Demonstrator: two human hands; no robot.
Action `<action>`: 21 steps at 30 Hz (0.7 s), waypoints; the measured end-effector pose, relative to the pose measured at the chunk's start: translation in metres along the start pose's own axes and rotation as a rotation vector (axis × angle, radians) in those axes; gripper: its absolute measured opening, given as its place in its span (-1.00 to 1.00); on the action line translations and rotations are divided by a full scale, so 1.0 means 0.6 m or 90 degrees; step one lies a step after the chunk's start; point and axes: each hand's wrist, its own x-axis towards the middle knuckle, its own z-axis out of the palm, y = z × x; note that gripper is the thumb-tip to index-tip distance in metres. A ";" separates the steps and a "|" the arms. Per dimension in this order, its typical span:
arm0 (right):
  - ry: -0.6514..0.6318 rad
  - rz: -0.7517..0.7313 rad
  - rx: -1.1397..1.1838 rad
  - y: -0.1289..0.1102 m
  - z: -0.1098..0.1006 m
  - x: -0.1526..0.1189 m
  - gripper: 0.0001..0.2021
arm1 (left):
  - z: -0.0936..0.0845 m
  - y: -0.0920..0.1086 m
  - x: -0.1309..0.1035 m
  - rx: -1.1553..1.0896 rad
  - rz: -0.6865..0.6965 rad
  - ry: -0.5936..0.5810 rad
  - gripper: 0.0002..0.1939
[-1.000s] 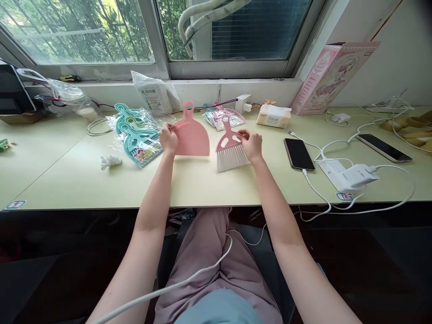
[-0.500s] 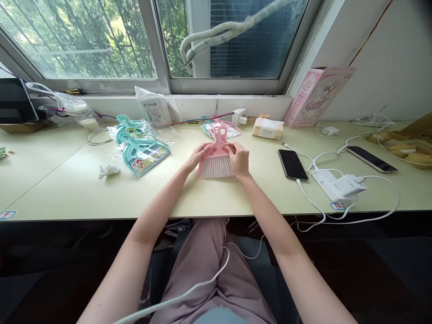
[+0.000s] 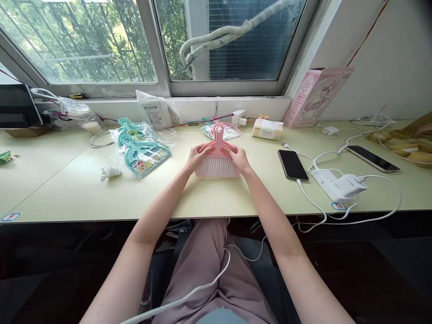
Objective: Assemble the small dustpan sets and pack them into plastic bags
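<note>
Your left hand (image 3: 196, 155) and right hand (image 3: 239, 157) both clasp the pink plastic dustpan with its white-bristled brush (image 3: 216, 158), which lies between them on the pale green table (image 3: 67, 189).

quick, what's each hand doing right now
left hand: closed on the pink plastic brush and dustpan set.
right hand: closed on the set's other side.

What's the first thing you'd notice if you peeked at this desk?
Two bare hands, the left hand and right hand, hold a pink brush and dustpan set at the middle of the pale green desk. To the left lie teal sets in plastic wrap. To the right, a black phone sits by a white charger.
</note>
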 end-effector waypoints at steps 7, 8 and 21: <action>0.026 0.046 0.118 0.004 0.006 -0.001 -0.58 | 0.002 -0.007 0.004 0.006 -0.043 -0.040 -0.48; 0.035 0.052 0.119 0.003 0.007 -0.002 -0.59 | 0.002 -0.007 0.004 0.006 -0.034 -0.039 -0.49; 0.077 0.082 0.147 -0.007 0.015 -0.012 -0.61 | 0.003 0.005 -0.001 0.054 0.018 0.011 -0.53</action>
